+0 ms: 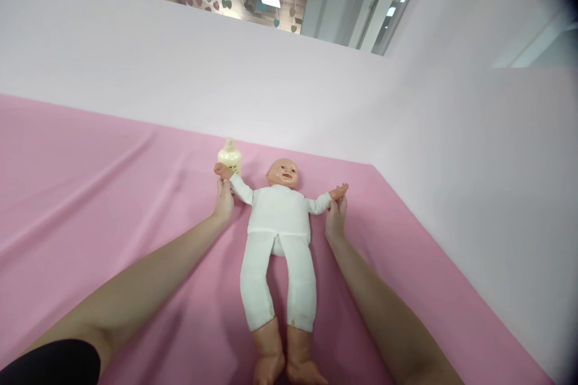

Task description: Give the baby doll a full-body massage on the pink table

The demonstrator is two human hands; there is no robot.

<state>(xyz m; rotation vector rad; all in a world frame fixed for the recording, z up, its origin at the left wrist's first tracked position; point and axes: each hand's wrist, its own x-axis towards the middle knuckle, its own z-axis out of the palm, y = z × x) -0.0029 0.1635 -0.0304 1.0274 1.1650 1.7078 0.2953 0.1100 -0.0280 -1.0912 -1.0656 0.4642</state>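
A baby doll (277, 234) in a white suit lies on its back in the centre of the frame, head toward the top, bare feet at the bottom edge, on a pink sheet (90, 192). Both of its arms are spread out to the sides. The left hand (223, 200), left of centre, is closed around the doll's wrist on that side, and the right hand (335, 216), right of centre, grips the doll's other wrist just below its small hand. A pale yellow bottle (229, 156) stands upright just above the left hand, near the doll's raised fist; it looks untouched. Judging from this, the doll is laid out and its arms are opened; the suit is fully on.
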